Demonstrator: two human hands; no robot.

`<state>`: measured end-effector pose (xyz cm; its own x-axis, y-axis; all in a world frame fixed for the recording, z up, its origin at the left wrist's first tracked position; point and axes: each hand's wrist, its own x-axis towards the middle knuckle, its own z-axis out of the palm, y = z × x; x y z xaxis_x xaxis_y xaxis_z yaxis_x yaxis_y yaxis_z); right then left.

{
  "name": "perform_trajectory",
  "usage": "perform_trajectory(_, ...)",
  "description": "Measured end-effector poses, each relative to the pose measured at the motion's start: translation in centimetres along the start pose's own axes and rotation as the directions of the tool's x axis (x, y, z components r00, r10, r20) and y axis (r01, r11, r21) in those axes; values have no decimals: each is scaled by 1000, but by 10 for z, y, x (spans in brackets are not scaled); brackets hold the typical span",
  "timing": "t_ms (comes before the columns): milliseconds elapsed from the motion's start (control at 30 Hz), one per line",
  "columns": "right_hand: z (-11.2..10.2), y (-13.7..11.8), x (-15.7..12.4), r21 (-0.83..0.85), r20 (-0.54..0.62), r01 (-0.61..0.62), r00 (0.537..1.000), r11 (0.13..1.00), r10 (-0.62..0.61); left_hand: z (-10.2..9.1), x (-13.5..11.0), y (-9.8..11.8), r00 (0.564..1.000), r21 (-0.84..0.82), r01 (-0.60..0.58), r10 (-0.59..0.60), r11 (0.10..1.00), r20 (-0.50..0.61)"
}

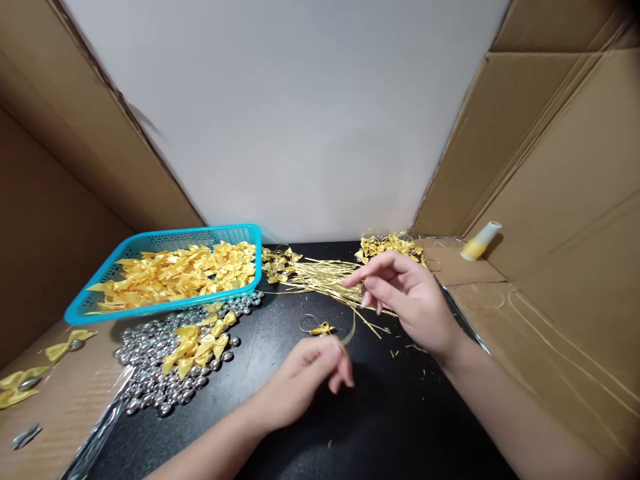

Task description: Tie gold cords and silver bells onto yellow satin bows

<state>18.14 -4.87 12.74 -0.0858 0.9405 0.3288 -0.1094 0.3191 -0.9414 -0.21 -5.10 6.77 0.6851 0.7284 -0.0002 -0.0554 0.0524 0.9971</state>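
Left hand [311, 373] pinching blurred gold strand [353, 329]; right hand [419, 301], fingers parted, near gold tie bundle [323, 275].

It seems to be a small corner of a craft workshop. In front of me a black table [400, 420] meets a white wall [290, 100], and cardboard [575, 153] stands on both sides. I see a blue basket [259, 260] of yellow bows [180, 273], many silver beads [145, 347] and gold strips [325, 273].
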Motion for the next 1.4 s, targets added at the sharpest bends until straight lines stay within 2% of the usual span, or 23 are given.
perform_trajectory(33, -2, 8, 4, -61, -32, 22, 999, 998, -24, -5, 3, -3, 993, -159, -25, 6, 987, -120)
perform_trajectory(100, -8, 22, 10, -212, -42, 78, 995, 974, -89, -19, 11, -6, 930, -390, -137, -18, 911, -368)
perform_trajectory(167, -12, 30, 11, -339, 85, 122, 991, 933, -98, -33, 17, -5, 847, -467, -214, -76, 858, -527)
perform_trajectory(233, -13, 31, 9, -395, 274, 152, 961, 906, -42, -40, 20, -4, 806, -433, -190, -112, 881, -582)
perform_trajectory(300, -11, 29, 5, -402, 402, 164, 915, 901, 12, -39, 19, -6, 830, -332, -74, -126, 940, -543)
perform_trajectory(367, -6, 28, 3, -411, 420, 158, 907, 898, 33, -33, 16, -9, 888, -174, 72, -143, 982, -437)
perform_trajectory(433, 1, 29, 1, -425, 366, 131, 930, 896, 38, -26, 13, -10, 945, -15, 165, -162, 986, -285)
perform_trajectory(500, 7, 34, 2, -406, 288, 69, 956, 911, 56, -20, 11, -9, 975, 66, 194, -185, 979, -124)
perform_trajectory(567, 10, 42, 3, -336, 234, -45, 964, 941, 129, -17, 10, -7, 980, 37, 201, -200, 979, -18)
perform_trajectory(600, 11, 47, 3, -294, 216, -123, 958, 948, 191, -17, 9, -7, 979, -6, 206, -206, 979, 0)
perform_trajectory(667, 11, 55, 5, -239, 170, -271, 934, 932, 315, -18, 10, -6, 975, -116, 221, -224, 968, -7)
perform_trajectory(733, 7, 58, 6, -239, 89, -331, 929, 913, 360, -20, 10, -7, 967, -229, 240, -253, 943, -28)
perform_trajectory(800, 3, 56, 7, -301, 17, -260, 960, 918, 278, -22, 10, -7, 961, -305, 246, -273, 920, -48)
perform_trajectory(867, -1, 49, 7, -392, 35, -120, 989, 912, 145, -24, 10, -8, 963, -328, 207, -250, 922, -96)
perform_trajectory(967, 2, 40, 3, -522, 135, 43, 990, 852, 33, -25, 10, -9, 969, -244, 72, -126, 967, -212)
perform_trajectory(1067, 14, 45, -5, -599, 122, 86, 992, 796, -16, -25, 9, -8, 963, -67, -43, 23, 997, -270)
perform_trajectory(1133, 23, 56, -11, -589, 69, 98, 995, 803, -70, -23, 8, -7, 955, 41, -93, 101, 995, -278)
perform_trajectory(1267, 34, 83, -22, -426, -139, 78, 979, 901, -151, -19, 4, -9, 946, 169, -138, 180, 976, -270)
perform_trajectory(1333, 37, 92, -26, -337, -229, 54, 964, 940, -137, -16, 2, -12, 944, 159, -145, 185, 976, -272)
perform_trajectory(1400, 38, 96, -29, -291, -281, 42, 951, 956, -127, -13, 1, -16, 940, 83, -153, 171, 985, -295)
